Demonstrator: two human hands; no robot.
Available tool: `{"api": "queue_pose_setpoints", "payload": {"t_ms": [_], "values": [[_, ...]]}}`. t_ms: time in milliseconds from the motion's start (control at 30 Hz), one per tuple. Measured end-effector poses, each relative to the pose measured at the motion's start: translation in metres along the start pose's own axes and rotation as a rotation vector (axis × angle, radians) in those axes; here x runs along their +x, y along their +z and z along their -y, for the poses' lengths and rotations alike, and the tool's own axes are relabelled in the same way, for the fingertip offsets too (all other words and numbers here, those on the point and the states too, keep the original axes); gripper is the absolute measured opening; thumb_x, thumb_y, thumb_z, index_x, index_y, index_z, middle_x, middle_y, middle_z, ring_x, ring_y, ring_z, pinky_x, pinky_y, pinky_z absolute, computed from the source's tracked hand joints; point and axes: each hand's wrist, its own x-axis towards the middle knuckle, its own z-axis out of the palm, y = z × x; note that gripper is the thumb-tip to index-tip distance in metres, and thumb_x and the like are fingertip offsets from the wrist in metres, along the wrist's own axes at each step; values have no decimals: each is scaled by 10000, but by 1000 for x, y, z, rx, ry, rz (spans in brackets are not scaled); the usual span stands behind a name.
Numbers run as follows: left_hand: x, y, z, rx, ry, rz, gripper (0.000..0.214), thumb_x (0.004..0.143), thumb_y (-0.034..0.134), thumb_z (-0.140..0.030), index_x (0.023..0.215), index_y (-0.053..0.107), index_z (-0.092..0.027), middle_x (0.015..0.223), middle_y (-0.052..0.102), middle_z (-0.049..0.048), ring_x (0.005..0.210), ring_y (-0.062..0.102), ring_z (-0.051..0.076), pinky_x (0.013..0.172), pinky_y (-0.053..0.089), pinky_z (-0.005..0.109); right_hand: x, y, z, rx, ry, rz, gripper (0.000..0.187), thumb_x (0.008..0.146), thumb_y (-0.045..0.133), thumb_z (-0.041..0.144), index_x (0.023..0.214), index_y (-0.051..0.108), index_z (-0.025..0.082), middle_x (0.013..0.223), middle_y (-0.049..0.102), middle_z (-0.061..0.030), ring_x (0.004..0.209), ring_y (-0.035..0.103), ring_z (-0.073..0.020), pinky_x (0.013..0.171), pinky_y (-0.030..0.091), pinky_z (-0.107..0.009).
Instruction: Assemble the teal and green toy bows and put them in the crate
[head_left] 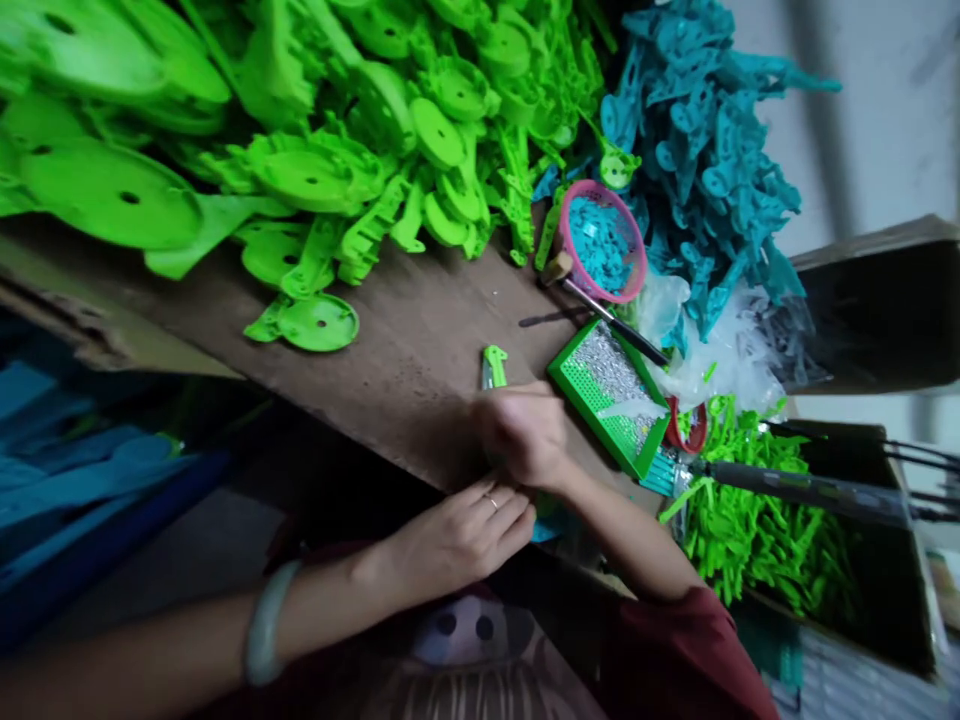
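Observation:
My left hand (476, 525), with a ring on one finger, has its fingers curled and pressed together at the table's near edge. Just above it and touching it is my right hand (523, 432), closed like a fist and slightly blurred. Whatever the two hands grip is hidden by the fingers. A teal plastic piece (550, 527) shows beyond my left fingertips; whether it is held, I cannot tell. Right behind my right hand, a small bright green plastic part (494, 366) sticks up from the tabletop.
Green plastic parts (315, 170) are heaped along the brown table (405, 330), teal parts (697, 150) at the back right. A pink bowl (641, 265) holds small teal pieces. A brush (619, 325) lies by a green tray (600, 425) of small metal pieces. An electric screwdriver (802, 485) crosses a green-filled box (922, 600).

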Motion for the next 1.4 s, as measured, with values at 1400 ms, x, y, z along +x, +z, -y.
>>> {"api": "queue_pose_setpoints", "payload": {"t_ms": [1400], "values": [[132,45,-33,-124,614,298,448,1012,314,-287,1260,640,-107,1340,641,179,1205,619,333,1015,458,512,-376,-202,42,-939,342,-1141,166,924,577,291,796,618,194,704,583,6,610,522,-135,587,397,-269]]}}
